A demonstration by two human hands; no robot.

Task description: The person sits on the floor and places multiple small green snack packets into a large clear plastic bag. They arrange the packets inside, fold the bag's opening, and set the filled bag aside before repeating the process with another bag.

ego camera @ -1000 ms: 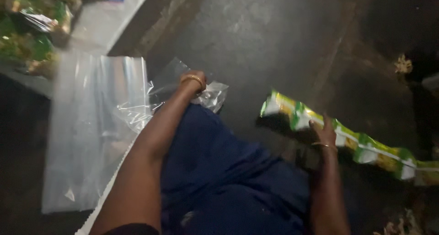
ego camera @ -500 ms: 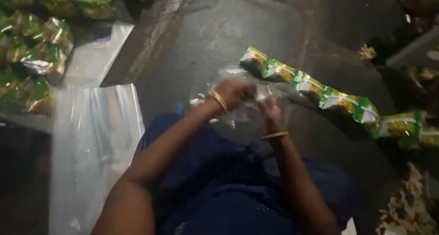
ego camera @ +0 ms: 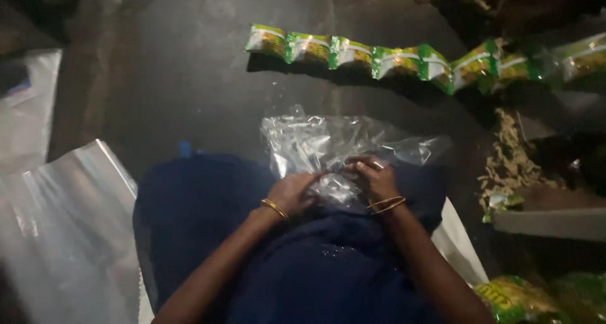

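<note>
A crumpled clear plastic bag [ego camera: 328,144] lies over my lap, on dark blue cloth [ego camera: 297,261]. My left hand [ego camera: 291,191] pinches its near edge on the left. My right hand [ego camera: 374,177] grips the same edge on the right, fingers curled into the plastic. Both wrists wear thin gold bangles. Beyond the bag, a strip of joined green and yellow snack packets [ego camera: 379,59] stretches across the dark floor, touched by neither hand.
A stack of clear plastic sheets [ego camera: 60,229] lies at the left on the floor. More green packets [ego camera: 517,299] sit at the bottom right. Scattered light debris [ego camera: 505,160] and a pale board [ego camera: 549,223] are at the right.
The view has shifted and the packet strip now lies farther off. Both hands have drawn the clear bag down onto my lap and hold its near edge.
</note>
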